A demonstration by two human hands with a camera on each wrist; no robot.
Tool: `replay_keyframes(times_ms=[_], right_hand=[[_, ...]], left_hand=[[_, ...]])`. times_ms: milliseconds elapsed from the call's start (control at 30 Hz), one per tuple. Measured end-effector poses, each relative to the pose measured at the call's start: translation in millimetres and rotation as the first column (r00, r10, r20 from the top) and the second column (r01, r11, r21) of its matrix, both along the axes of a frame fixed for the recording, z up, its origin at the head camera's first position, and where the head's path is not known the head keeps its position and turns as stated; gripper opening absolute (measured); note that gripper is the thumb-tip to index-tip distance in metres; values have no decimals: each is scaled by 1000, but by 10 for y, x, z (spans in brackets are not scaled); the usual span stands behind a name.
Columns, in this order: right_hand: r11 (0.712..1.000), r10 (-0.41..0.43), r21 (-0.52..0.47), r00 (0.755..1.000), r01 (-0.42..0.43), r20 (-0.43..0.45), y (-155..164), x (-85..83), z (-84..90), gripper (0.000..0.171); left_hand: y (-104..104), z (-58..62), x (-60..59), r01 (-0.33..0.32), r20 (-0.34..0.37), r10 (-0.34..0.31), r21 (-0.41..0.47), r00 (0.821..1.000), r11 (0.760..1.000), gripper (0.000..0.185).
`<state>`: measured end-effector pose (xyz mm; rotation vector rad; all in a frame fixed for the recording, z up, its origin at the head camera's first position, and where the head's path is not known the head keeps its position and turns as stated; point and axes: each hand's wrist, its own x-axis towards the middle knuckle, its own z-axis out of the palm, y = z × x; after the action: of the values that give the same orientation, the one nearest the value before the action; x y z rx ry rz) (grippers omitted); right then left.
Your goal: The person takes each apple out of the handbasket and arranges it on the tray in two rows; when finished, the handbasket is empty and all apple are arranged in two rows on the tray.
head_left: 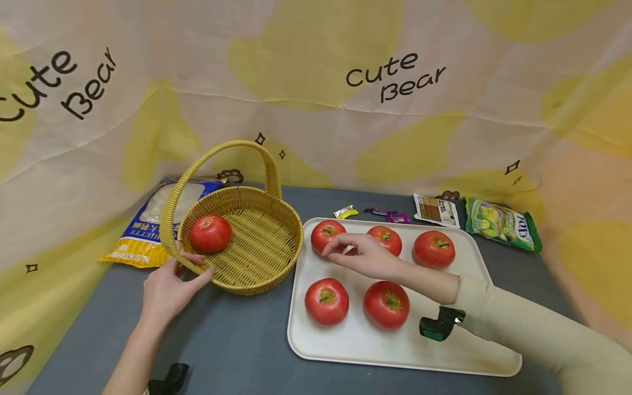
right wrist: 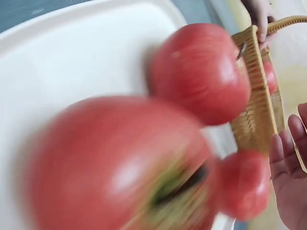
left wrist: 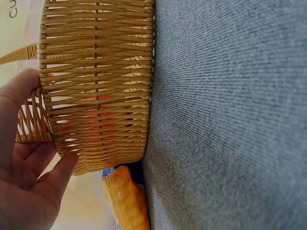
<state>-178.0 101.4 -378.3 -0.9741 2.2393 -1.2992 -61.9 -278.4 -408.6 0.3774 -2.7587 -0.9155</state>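
A yellow wicker basket (head_left: pixel 261 236) with an arched handle stands on the grey table, a red apple (head_left: pixel 210 232) inside at its left. My left hand (head_left: pixel 168 285) grips the basket's near-left rim at the foot of the handle, thumb outside. The left wrist view shows that hold on the rim (left wrist: pixel 43 72) from the side. Over the white tray (head_left: pixel 345 345) my right hand (head_left: pixel 365 255) hovers with loosely bent fingers and nothing in them. Its fingertips overlap the back-left apple (head_left: pixel 326 235) in the head view. Several more apples (head_left: pixel 327 302) sit on the tray in two rows.
A blue and yellow bag (head_left: pixel 143 236) lies left of the basket, partly behind it. Behind the tray are a yellow-wrapped candy (head_left: pixel 345 212), purple wrapped candies (head_left: pixel 395 217), a brown and white packet (head_left: pixel 436 210) and a green candy bag (head_left: pixel 502 224). A printed cloth (head_left: pixel 316 126) hangs behind.
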Motion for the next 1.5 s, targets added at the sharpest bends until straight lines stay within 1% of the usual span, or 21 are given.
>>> replay_keyframes(times_ms=[100, 200, 367, 433, 633, 767, 967, 1067, 1200, 1267, 1300, 1333, 1400, 1467, 1500], right_hand=[[998, 19, -59, 1000, -18, 13, -258, -86, -15, 16], [995, 34, -98, 999, -33, 5, -514, -170, -40, 17], [995, 42, -91, 999, -40, 22, -912, -282, -20, 22], [995, 45, -88, 998, -40, 46, -1061, -318, -6, 23], [996, 34, -87, 996, -27, 77, -1482, -429, -34, 24], [999, 21, -37, 998, -19, 60, -1709, -478, -57, 33], [999, 10, 53, 999, -12, 40, -1996, -507, -54, 50], [994, 34, 98, 999, -38, 38, -2127, -513, -64, 59], [982, 98, 159, 995, -102, 30, -2254, -515, -109, 71], [980, 110, 162, 994, -112, 23, -2287, -515, -133, 72], [984, 95, 148, 995, -96, 11, -2294, -514, -140, 68], [989, 62, 132, 998, -62, 5, -2297, -511, -140, 63], [995, -26, 95, 1000, 26, -9, -2291, -501, -130, 48], [993, -108, 54, 994, 109, -22, -2287, -493, -122, 36], [991, -125, 43, 992, 126, -26, -2287, -489, -113, 34]], left_hand=[[7, -4, -7, 0, 1, 0, 3, 1000, 1000, 41], [8, -10, -13, 6, -4, -6, 7, 1000, 1000, 40], [-2, -12, -12, 8, -14, -8, 11, 1000, 1000, 39], [-4, -12, -13, 7, -15, -7, 11, 1000, 1000, 39], [2, -27, -17, 6, -23, -5, 9, 1000, 1000, 41], [1, -42, -21, 5, -41, -5, 6, 999, 1000, 39], [-4, -42, -12, 4, -58, -3, 11, 998, 1000, 37], [-5, -37, -6, 0, -57, 1, 15, 998, 1000, 36], [3, -45, -4, -2, -61, 3, 11, 998, 1000, 35], [8, -49, -7, -2, -64, 2, 5, 998, 1000, 35], [8, -52, -9, -1, -66, 1, 2, 998, 1000, 35], [8, -54, -11, 0, -68, -1, -1, 998, 1000, 35], [2, -59, -15, 2, -71, -2, -3, 997, 1000, 35], [-11, -64, -17, 3, -78, -3, -1, 997, 1000, 34], [-19, -66, -17, 2, -79, -3, -2, 997, 1000, 34]])
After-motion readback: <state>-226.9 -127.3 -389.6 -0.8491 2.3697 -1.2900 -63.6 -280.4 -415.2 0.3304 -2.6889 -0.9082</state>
